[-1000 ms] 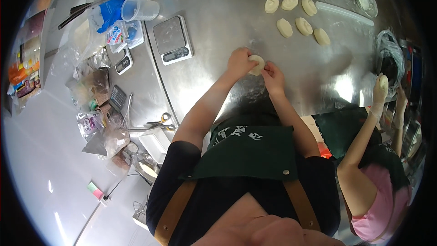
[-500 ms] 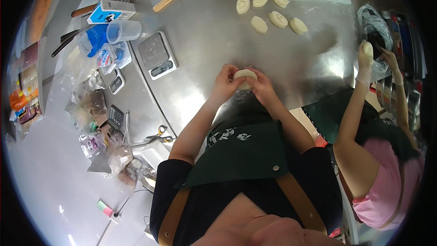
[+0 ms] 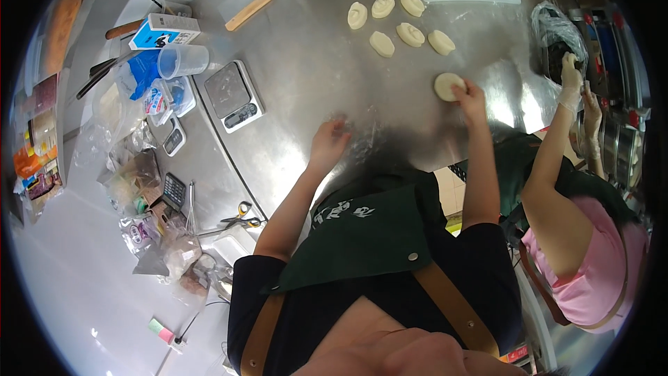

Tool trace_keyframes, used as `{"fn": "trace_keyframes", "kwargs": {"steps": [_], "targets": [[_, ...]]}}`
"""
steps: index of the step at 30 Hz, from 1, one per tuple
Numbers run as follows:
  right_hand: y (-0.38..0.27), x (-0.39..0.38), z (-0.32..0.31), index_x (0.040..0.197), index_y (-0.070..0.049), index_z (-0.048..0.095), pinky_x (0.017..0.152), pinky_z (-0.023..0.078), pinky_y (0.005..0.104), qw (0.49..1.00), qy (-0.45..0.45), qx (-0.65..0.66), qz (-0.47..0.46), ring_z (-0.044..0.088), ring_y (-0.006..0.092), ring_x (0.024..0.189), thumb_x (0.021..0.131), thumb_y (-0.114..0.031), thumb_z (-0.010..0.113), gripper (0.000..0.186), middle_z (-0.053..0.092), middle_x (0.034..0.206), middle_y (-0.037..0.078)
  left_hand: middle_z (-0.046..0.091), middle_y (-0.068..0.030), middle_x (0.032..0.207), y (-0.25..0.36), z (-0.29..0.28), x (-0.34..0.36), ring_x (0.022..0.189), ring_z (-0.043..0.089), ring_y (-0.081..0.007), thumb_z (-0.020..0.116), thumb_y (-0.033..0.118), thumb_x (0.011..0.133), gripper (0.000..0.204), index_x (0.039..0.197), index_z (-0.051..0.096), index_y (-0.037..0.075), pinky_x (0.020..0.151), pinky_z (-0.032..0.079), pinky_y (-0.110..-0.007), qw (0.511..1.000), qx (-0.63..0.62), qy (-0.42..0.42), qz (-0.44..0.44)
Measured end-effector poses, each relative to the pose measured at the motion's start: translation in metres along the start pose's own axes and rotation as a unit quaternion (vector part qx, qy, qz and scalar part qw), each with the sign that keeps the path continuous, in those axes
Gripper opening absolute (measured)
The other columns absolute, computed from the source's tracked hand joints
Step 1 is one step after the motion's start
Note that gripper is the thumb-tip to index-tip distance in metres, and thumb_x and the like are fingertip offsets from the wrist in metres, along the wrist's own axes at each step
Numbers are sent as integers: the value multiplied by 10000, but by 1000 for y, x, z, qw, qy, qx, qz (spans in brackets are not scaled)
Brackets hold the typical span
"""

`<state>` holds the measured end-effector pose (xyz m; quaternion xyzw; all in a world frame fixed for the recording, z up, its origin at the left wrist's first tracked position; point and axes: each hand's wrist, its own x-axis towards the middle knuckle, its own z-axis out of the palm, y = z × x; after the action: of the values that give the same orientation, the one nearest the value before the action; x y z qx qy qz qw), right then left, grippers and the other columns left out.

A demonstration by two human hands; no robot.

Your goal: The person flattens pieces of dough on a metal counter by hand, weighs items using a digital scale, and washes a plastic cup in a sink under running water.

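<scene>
A round, flat piece of pale dough point(image 3: 445, 87) is pinched at its right edge by the fingers of my right hand point(image 3: 471, 101), over the steel table. My left hand point(image 3: 330, 145) is apart from it, close above the table in front of me, with loosely curved fingers and nothing visible in them. Beside it lies a patch of wrinkled clear plastic film point(image 3: 365, 136). Farther back, several folded oval dough pieces point(image 3: 410, 35) rest on the table in two loose rows.
At the left stand a kitchen scale point(image 3: 233, 97), a dough scraper point(image 3: 249, 11), a milk carton point(image 3: 164, 31) and a clear plastic cup point(image 3: 184, 60). Scissors point(image 3: 241, 216) lie nearer. A co-worker's gloved hand point(image 3: 570, 76) is at a plastic-lined bowl point(image 3: 557, 24) on the right.
My hands have moved apart. My right hand has carried the dough round off to the right, while my left has let go and shifted slightly left. The co-worker's hand has reached the bowl.
</scene>
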<state>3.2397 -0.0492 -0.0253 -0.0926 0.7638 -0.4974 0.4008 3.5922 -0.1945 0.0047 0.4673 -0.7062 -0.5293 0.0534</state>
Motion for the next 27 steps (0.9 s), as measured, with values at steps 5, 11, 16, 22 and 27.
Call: {"fn": "trace_keyframes", "kwargs": {"steps": [5,11,16,22,27], "targets": [[-18,38,-46,1175,18,585,770,512,347,953,2,-276,-125,659,237,873,825,-194,658,416,675,957,188,638,-113,1058,-6,2,-7,904,631,-201,668,118,840,320,1126,579,5,770,523,-310,1000,17,-12,0],[-65,54,-13,1191,-46,594,821,493,433,848,131,-489,-159,628,369,930,808,-278,652,451,654,1032,194,642,-115,1055,-9,7,-14,907,635,-199,669,117,839,309,1114,581,5,772,526,-313,1000,21,-9,-9],[-81,67,18,1183,-70,599,823,491,425,859,66,-426,-276,619,351,938,764,-239,694,462,632,1075,165,646,-119,1043,-8,7,-18,896,643,-204,668,115,840,295,1101,583,6,764,532,-322,999,28,-8,-15],[-70,66,63,1122,-60,589,806,485,426,816,83,-469,-327,587,339,963,744,-171,707,410,619,1029,149,641,-160,1017,-14,4,-23,874,656,-279,670,174,822,316,1080,582,13,754,519,-366,1000,24,14,-9],[-39,51,77,1092,-71,594,796,481,434,787,199,-416,-409,576,348,944,758,-106,676,346,605,1037,132,655,-152,974,-16,-2,-25,841,660,-270,657,152,828,258,1041,606,16,743,519,-352,998,8,69,-3]]}}
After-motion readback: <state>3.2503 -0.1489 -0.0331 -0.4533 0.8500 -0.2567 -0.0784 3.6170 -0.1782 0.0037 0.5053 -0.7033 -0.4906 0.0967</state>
